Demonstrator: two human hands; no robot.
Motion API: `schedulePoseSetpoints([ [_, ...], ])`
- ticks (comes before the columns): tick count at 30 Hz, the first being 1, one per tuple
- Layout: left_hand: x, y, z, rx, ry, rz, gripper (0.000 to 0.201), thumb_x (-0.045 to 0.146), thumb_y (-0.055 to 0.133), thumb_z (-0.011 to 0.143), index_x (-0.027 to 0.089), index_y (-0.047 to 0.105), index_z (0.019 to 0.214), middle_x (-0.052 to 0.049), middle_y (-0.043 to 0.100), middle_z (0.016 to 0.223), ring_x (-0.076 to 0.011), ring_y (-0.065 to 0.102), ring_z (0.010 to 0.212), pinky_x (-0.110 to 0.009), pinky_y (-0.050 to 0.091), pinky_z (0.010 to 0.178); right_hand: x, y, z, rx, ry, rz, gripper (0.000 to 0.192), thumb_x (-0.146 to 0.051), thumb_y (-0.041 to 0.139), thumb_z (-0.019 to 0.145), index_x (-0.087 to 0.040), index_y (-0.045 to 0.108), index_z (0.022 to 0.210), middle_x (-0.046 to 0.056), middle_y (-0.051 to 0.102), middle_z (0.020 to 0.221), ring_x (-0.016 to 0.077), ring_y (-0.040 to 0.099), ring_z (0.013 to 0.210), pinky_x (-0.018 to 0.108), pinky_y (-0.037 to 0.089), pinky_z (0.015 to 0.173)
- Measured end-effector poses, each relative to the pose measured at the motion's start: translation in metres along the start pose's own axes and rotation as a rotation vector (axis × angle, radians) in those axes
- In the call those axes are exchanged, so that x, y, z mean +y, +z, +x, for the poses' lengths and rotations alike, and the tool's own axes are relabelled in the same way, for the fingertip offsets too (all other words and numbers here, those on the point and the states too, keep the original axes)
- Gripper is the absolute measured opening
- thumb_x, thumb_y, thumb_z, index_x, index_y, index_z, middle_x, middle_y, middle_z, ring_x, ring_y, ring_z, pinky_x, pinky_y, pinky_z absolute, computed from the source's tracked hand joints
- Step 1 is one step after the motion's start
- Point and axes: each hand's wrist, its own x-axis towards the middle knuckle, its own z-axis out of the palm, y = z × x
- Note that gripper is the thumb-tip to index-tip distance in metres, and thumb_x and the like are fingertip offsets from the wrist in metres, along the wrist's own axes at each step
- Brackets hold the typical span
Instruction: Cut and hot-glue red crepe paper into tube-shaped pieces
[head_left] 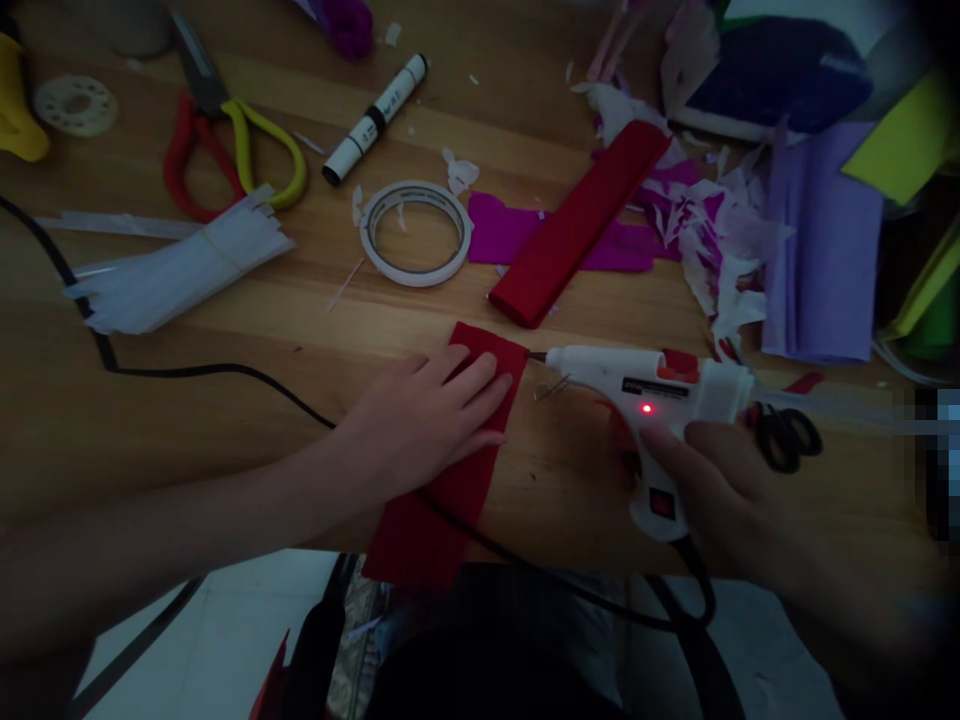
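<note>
My left hand (427, 410) lies flat, fingers spread, on a strip of red crepe paper (431, 520) that reaches from mid-table over the near edge. My right hand (720, 490) grips the handle of a white hot glue gun (652, 385) with a red light lit on its side. The gun's nozzle points left and sits right at the paper's upper right edge, just beyond my left fingertips. Its black cord (225, 372) runs across the table under my left arm.
A folded red paper roll (577, 225) lies on magenta paper (499, 228) behind. Also on the wooden table (150, 430): tape ring (416, 232), marker (375, 118), red-and-yellow scissors (225, 140), white strips (180, 265), small black scissors (784, 435), lilac sheet (825, 240), paper scraps (712, 230).
</note>
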Motion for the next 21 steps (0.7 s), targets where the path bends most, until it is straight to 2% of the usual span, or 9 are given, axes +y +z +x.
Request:
schedulePoseSetpoints([
  [3,0.0003,-0.0002,0.0,-0.006,-0.005,0.002,0.041,0.039,0.042,0.098,0.014,0.06,0.124,-0.01,0.064,0.12,-0.0247,0.058,0.102,-0.033,0.046,0.075,0.0022,0.0011,-0.0027,0.038,-0.032,0.017,0.057,-0.06,0.039,0.092,-0.022,0.05,0.05,-0.003,0.041,0.045,0.0119,0.041,0.039,0.025,0.032,0.038],
  [8,0.0011,-0.002,0.0,-0.02,-0.009,0.0,0.04,0.039,0.042,0.098,0.015,0.059,0.124,-0.01,0.063,0.121,-0.024,0.058,0.102,-0.033,0.045,0.074,0.0048,0.0013,-0.0048,0.067,-0.03,-0.006,0.056,-0.057,0.039,0.093,-0.022,0.041,0.049,-0.004,0.04,0.045,0.0114,0.041,0.04,0.025,0.032,0.038],
  [13,0.001,-0.0017,0.0001,-0.019,-0.006,0.001,0.04,0.039,0.044,0.097,0.014,0.06,0.124,-0.01,0.062,0.121,-0.024,0.058,0.103,-0.033,0.045,0.074,0.0021,-0.0005,-0.0047,0.02,-0.061,-0.011,0.057,-0.06,0.036,0.092,-0.023,0.044,0.05,-0.003,0.043,0.045,0.0126,0.043,0.041,0.026,0.033,0.039],
  [18,0.0009,-0.0015,0.0007,-0.029,-0.01,-0.001,0.04,0.04,0.044,0.097,0.015,0.06,0.124,-0.009,0.062,0.122,-0.0247,0.057,0.104,-0.034,0.045,0.076,0.0043,-0.0005,-0.0053,-0.063,0.007,-0.006,0.055,-0.057,0.036,0.093,-0.023,0.044,0.05,-0.001,0.048,0.047,0.0136,0.046,0.042,0.027,0.034,0.04],
  [21,0.0005,-0.0025,0.0009,-0.022,-0.004,0.004,0.04,0.04,0.043,0.097,0.014,0.06,0.124,-0.009,0.062,0.122,-0.0247,0.058,0.102,-0.034,0.046,0.075,0.0053,0.0009,-0.0042,-0.045,0.015,0.003,0.054,-0.059,0.038,0.091,-0.023,0.044,0.051,-0.002,0.048,0.048,0.0138,0.046,0.043,0.027,0.035,0.041],
])
